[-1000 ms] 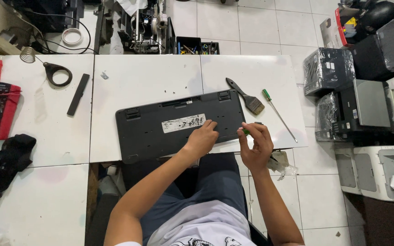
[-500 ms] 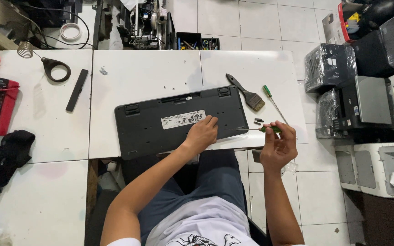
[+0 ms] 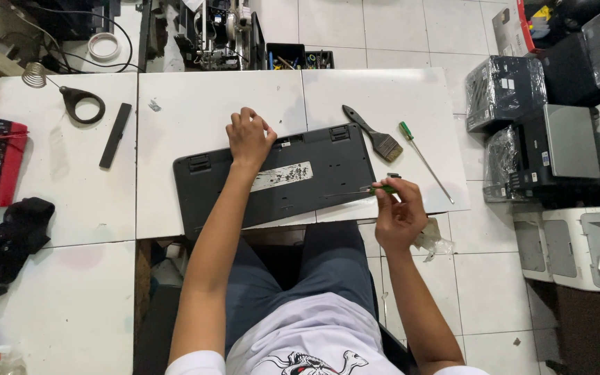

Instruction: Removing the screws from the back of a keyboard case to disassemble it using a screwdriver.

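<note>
Dark grey plastic, the upturned keyboard (image 3: pixel 279 180) lies across the white worktop (image 3: pixel 196 104). The left hand (image 3: pixel 249 137) rests flat and open on its far edge. The right hand (image 3: pixel 398 215) has its grip closed on a small green-handled screwdriver (image 3: pixel 373 189) at the keyboard's near right corner. A paintbrush (image 3: pixel 375 135) and a longer screwdriver (image 3: pixel 425 161) lie just beside.

Bare white tabletop (image 3: pixel 196 104) lies open in the upper middle of the frame, above the dark grey upturned keyboard (image 3: pixel 279 180), which fills the centre. To the keyboard's upper right, a black-handled flat paintbrush (image 3: pixel 373 133) and a green-handled thin screwdriver (image 3: pixel 425 161) narrow the way. On the left, a flat black bar (image 3: pixel 115 135) and a black ring-shaped tool (image 3: pixel 81 104) stand between open white patches.
</note>
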